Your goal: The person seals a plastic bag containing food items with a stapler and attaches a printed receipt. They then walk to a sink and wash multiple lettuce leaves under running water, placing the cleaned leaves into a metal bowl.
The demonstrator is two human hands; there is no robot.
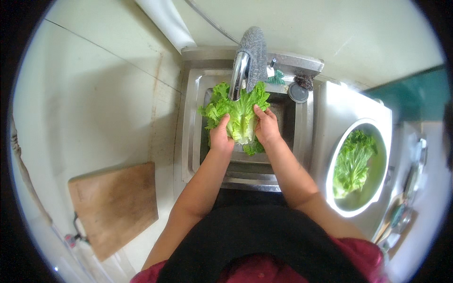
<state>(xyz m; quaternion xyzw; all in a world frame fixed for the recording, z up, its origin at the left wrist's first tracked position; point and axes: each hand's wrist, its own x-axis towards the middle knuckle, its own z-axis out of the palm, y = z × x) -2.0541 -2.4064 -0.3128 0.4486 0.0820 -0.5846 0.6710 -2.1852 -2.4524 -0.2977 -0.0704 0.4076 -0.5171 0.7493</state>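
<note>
Both my hands hold a leafy green lettuce (242,115) over the steel sink (192,137), under the spout of the chrome faucet (239,75). My left hand (221,136) grips its left side, thumb on top of the leaves. On the other side my right hand (267,126) is closed on the right edge, thumb also on top. The fingers beneath the leaves are partly hidden. Below the held lettuce, more green leaf (254,147) shows in the basin. Whether water runs from the spout I cannot tell.
A white bowl (331,186) with lettuce leaves stands right of the sink on a white surface (349,101). A grey cloth (257,49) hangs over the faucet. On the sink's back right lie a dark round lid (297,92) and a dark scrubber (304,82). A wooden cutting board (115,203) is at left.
</note>
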